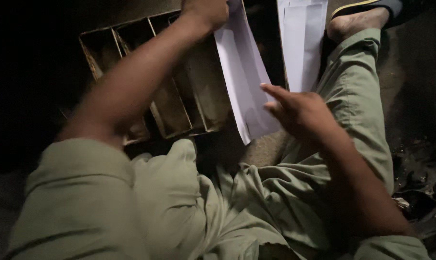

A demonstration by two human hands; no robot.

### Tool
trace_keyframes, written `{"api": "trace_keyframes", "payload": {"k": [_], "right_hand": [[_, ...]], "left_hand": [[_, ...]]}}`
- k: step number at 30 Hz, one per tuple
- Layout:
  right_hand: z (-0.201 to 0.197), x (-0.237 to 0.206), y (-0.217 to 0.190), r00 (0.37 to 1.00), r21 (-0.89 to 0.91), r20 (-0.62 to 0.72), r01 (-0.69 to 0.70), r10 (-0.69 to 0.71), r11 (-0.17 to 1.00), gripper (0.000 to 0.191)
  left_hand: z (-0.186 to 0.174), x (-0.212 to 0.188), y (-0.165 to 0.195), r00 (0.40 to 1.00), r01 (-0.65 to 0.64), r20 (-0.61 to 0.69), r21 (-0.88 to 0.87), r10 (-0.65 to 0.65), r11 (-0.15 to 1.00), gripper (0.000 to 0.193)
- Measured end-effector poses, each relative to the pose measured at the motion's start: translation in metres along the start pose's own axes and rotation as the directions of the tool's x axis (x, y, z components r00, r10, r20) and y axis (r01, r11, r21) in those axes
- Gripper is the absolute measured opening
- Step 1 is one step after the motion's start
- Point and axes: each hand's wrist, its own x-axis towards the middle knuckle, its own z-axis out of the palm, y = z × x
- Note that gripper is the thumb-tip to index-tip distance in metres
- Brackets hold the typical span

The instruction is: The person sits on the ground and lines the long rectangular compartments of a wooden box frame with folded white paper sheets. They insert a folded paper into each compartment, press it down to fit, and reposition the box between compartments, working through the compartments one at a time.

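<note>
Two bare hands are what I see from the head camera, both reaching forward over my lap in dim light. My left hand (204,12) is stretched far out at the top of the view, its fingers closed around the upper edge of a white sheet of paper (244,77). That sheet hangs tilted, its lower end reaching down just beside a metal divided tray (102,45) that lies on the ground in front of me; the sheet overlaps the tray's right side. My right hand (300,110) hovers near the sheet's lower right edge, fingers spread apart and pointing left, holding nothing; whether a fingertip touches the paper I cannot tell. Behind that hand lies a second white sheet (302,43), flat and apart from the first. My olive-green trouser leg (357,106) runs up the right side to a bare foot (357,21) in a dark sandal with a yellow edge (372,6).
</note>
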Motion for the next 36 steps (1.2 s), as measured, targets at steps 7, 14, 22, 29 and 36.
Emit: {"api": "trace_keyframes", "payload": {"k": [7, 14, 22, 29, 36], "right_hand": [[-0.011, -0.019, 0.040, 0.891, 0.229, -0.282, 0.423, -0.356, 0.877, 0.062], [0.021, 0.000, 0.028, 0.909, -0.198, -0.133, 0.366, -0.395, 0.909, 0.039], [0.045, 0.009, 0.018, 0.861, -0.400, -0.145, 0.400, -0.488, 0.825, 0.017], [0.037, 0.007, 0.004, 0.923, -0.323, -0.078, 0.334, -0.377, 0.885, 0.018], [0.039, 0.009, -0.010, 0.919, -0.319, -0.050, 0.356, -0.391, 0.878, 0.047]], "left_hand": [[-0.050, -0.136, 0.054, 0.745, -0.529, -0.017, 0.592, 0.667, 0.607, 0.037], [-0.008, -0.205, 0.081, 0.691, -0.723, -0.123, -0.105, 0.713, 0.683, 0.013], [0.013, -0.202, 0.074, 0.877, -0.468, -0.172, -0.102, 0.448, 0.878, 0.012], [0.017, -0.198, 0.074, 0.851, -0.520, -0.106, -0.030, 0.515, 0.854, 0.039], [0.035, -0.200, 0.064, 0.714, -0.662, -0.154, 0.168, 0.683, 0.730, 0.061]]}}
